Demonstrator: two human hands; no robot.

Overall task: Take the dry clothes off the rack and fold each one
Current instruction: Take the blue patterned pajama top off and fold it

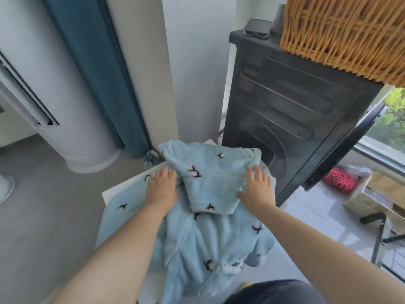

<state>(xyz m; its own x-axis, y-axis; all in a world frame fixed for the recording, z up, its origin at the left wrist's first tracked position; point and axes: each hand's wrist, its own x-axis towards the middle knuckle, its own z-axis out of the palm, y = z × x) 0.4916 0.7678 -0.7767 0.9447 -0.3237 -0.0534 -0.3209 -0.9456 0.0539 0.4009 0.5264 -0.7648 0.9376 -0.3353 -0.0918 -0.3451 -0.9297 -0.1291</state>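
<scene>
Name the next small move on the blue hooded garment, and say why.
Probably fold the left side inward: the left hand and right hand rest flat beside the hood, already turned down, while the blue garment spills off the white table.

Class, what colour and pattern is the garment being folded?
Garment: light blue, small dark motifs; head view.
</scene>
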